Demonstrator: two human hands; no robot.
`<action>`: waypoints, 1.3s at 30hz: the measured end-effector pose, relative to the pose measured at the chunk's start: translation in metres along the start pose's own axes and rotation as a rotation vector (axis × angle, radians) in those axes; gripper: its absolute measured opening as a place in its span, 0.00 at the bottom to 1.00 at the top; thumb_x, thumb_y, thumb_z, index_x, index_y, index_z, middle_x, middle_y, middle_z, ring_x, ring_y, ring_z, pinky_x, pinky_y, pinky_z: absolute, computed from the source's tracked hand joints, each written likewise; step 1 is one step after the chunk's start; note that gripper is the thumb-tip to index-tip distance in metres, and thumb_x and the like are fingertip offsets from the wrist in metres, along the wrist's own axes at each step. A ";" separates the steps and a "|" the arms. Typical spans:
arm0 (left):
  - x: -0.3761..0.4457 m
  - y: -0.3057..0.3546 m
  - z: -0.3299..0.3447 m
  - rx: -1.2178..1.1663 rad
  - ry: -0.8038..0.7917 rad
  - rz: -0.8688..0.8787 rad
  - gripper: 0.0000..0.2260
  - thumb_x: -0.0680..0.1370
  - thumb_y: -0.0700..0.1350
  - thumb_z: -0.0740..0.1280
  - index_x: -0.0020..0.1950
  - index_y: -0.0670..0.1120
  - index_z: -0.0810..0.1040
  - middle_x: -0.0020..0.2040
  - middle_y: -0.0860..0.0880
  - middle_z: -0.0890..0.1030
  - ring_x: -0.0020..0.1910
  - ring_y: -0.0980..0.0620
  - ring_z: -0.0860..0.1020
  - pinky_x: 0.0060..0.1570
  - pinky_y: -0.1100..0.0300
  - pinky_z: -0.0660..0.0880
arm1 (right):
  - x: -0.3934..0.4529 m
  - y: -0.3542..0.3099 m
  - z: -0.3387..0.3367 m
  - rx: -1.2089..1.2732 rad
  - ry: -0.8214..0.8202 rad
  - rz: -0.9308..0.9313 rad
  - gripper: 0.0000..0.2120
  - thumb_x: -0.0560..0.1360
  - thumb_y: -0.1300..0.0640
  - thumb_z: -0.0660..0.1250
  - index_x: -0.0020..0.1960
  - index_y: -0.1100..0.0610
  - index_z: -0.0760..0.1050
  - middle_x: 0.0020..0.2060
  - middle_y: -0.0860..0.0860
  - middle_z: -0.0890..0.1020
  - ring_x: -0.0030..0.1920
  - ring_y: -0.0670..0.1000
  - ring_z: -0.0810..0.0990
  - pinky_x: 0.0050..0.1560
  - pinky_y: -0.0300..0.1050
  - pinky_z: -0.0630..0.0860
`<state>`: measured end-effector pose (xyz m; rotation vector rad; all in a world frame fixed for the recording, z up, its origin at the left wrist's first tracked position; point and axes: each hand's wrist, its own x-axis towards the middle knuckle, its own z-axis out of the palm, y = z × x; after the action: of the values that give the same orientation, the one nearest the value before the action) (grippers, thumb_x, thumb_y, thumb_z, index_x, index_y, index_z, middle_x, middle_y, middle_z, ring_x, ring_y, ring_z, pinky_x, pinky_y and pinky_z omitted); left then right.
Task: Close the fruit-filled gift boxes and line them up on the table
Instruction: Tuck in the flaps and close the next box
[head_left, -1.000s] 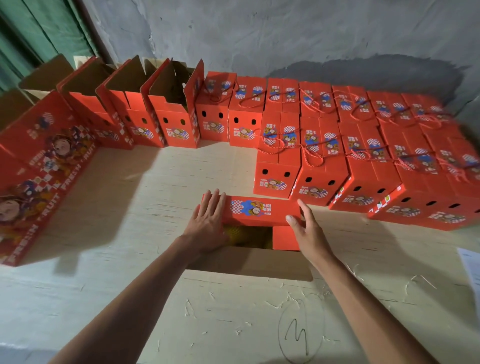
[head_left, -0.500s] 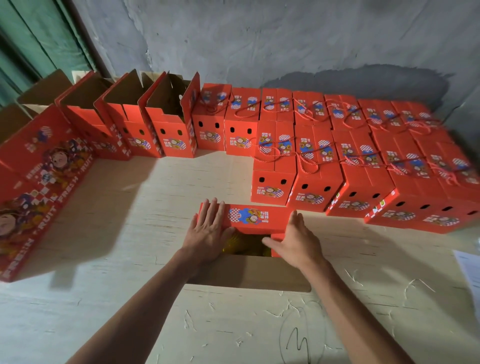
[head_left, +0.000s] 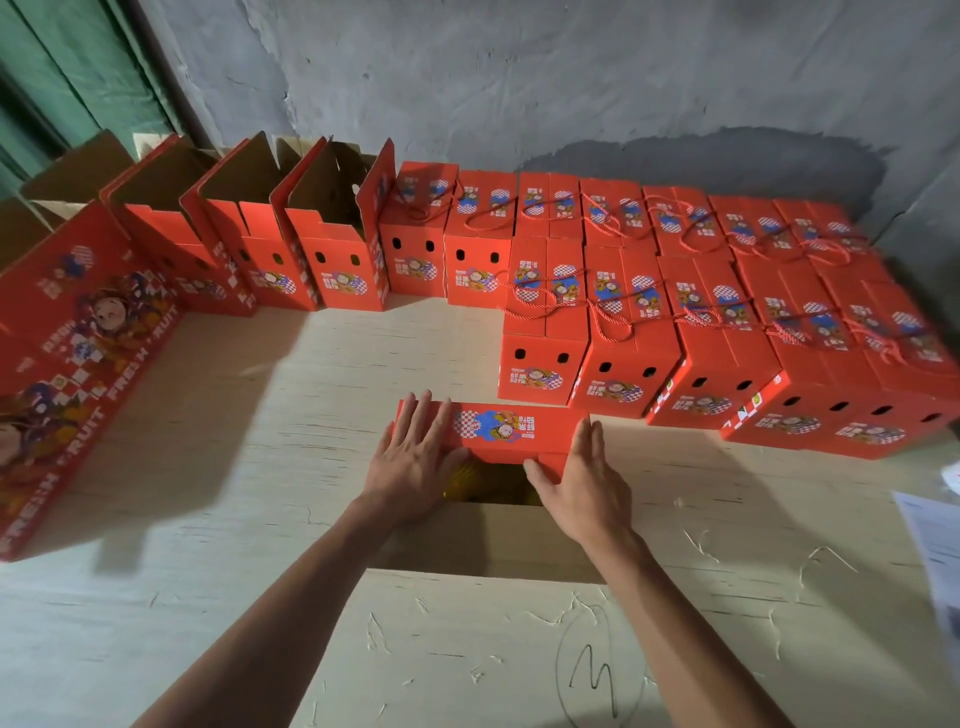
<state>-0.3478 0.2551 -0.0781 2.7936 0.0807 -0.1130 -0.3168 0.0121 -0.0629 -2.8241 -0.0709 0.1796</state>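
Single head view, looking down-forward over table (head_left: 218, 467), close above.

Red gift boxes (head_left: 628, 358) (blue-and-white checkered prints), pale table (head_left: 291, 415).

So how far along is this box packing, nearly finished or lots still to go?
Well along, I'd say. Done: two rows of closed red cardboard gift boxes with rope handles sit lined up by the wall. In hand: the left hand and right hand press flaps on a half-open red box, yellow fruit still showing. Left: several open-topped red boxes at back left.
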 end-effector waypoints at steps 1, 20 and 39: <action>-0.001 0.000 -0.001 -0.030 0.013 0.003 0.33 0.83 0.66 0.49 0.84 0.56 0.44 0.84 0.51 0.42 0.82 0.50 0.36 0.81 0.47 0.45 | -0.001 0.002 0.001 0.028 -0.003 0.002 0.47 0.79 0.30 0.56 0.83 0.60 0.47 0.83 0.57 0.54 0.67 0.61 0.78 0.52 0.53 0.79; -0.067 -0.054 -0.028 -0.425 0.108 0.242 0.26 0.79 0.25 0.57 0.69 0.46 0.80 0.73 0.55 0.75 0.76 0.58 0.68 0.75 0.50 0.68 | -0.034 0.050 -0.002 0.884 0.112 0.027 0.10 0.78 0.58 0.74 0.58 0.52 0.86 0.63 0.46 0.82 0.63 0.40 0.80 0.68 0.40 0.74; -0.070 0.001 -0.011 -0.777 0.435 -0.330 0.25 0.75 0.73 0.64 0.45 0.51 0.82 0.41 0.55 0.86 0.43 0.56 0.84 0.41 0.56 0.78 | -0.038 0.067 -0.013 0.893 -0.131 -0.032 0.06 0.72 0.47 0.67 0.44 0.42 0.83 0.35 0.40 0.85 0.34 0.41 0.79 0.34 0.30 0.70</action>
<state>-0.4168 0.2543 -0.0616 1.9638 0.5598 0.3708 -0.3504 -0.0577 -0.0666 -1.9199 -0.0478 0.2993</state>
